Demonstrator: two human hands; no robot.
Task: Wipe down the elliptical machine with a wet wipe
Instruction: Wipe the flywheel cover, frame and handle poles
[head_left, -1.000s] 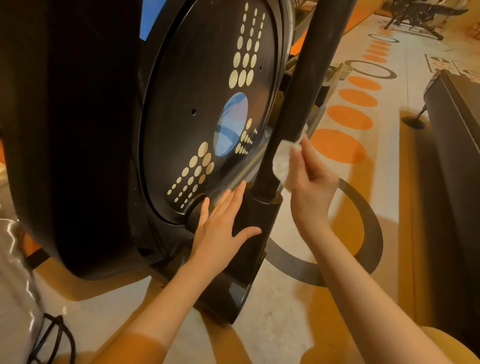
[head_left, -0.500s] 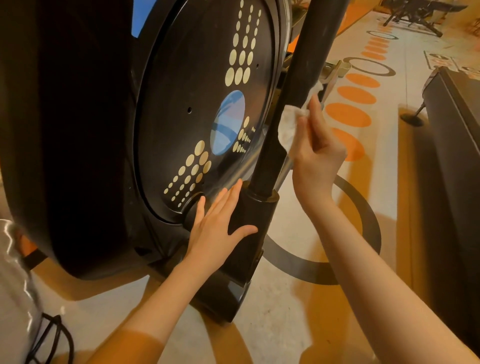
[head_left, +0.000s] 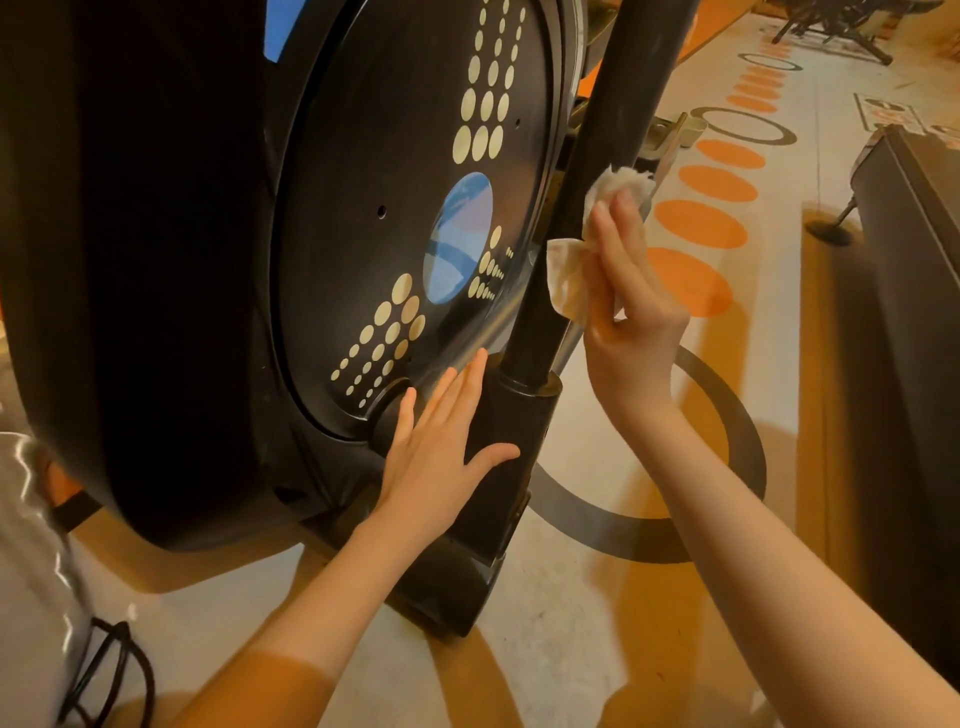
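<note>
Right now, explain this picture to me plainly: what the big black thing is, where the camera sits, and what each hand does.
The camera is worn on the person's head, looking down at their own arms. The big black thing is an elliptical machine; its round disc has pale dots and a blue centre. A black post rises from its base. The right hand holds a white wipe against that post. The left hand rests flat, fingers straight, on the base. The floor has orange spots and grey rings.
</note>
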